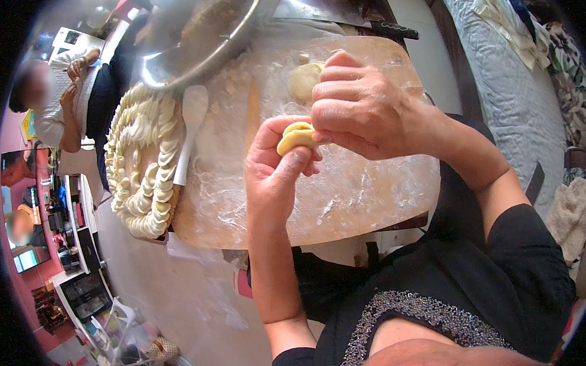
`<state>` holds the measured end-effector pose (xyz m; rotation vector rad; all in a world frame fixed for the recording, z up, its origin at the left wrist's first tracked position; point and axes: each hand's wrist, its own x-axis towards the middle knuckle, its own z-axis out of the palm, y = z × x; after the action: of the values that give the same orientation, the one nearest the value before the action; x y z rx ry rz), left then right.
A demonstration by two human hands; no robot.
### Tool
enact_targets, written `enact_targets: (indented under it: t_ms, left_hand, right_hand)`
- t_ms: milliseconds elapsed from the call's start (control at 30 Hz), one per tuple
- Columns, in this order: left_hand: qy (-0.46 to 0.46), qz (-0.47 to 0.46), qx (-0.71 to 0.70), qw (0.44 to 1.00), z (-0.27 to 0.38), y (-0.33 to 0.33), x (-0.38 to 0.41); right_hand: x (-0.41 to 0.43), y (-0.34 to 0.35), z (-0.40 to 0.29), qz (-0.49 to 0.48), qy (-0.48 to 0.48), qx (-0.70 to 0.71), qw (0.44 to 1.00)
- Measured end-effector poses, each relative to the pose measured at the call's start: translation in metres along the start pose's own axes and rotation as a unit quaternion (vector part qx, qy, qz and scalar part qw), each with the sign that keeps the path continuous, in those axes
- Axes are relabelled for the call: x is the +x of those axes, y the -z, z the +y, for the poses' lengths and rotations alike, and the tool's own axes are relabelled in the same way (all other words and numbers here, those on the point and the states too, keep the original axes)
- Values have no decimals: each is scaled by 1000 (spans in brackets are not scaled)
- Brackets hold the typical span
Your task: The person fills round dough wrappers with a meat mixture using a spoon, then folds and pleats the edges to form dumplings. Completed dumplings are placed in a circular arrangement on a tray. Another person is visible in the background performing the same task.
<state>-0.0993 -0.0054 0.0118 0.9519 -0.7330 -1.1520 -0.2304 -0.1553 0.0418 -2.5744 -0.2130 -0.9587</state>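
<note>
A half-moon dumpling (296,139) of yellowish dough is held above a floured wooden board (255,209). My left hand (275,166) grips it from the left, thumb on the near side and fingers around behind. Curled over its right end, my right hand (363,109) pinches the dough edge with thumb and forefinger, which partly hides that end. Beyond my hands a flat round dough wrapper (303,82) lies on the board, partly covered by my right hand. Left of it rests a white paddle-shaped spatula (192,111).
Rows of shaped dumplings (161,193) fill a tray at the board's left edge. A large metal bowl (247,23) stands at the far left, with a cleaver (315,9) beyond the board. Another person (80,89) sits at left. A bed (505,90) runs along the right.
</note>
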Motion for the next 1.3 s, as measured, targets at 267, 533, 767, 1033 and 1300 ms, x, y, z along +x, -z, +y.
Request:
enact_targets:
  t_ms: [267,533,767,1033,1300]
  left_hand:
    - [7,17,57,998,1,-5,-2]
    - [-23,46,78,996,3,-12,-2]
    - [9,-1,45,999,2,-8,-2]
    - [15,-13,24,1000,-3,-6,0]
    - [9,-13,90,996,-7,-4,-3]
  right_hand:
    - [-7,-6,4,-20,-3,-3,1000]
    - [-2,9,0,-81,-25,0,996]
    - [-5,2,-2,-28,3,23,999]
    - [-4,9,1,-43,-13,-44,998]
    - [-8,3,0,-58,9,7,998]
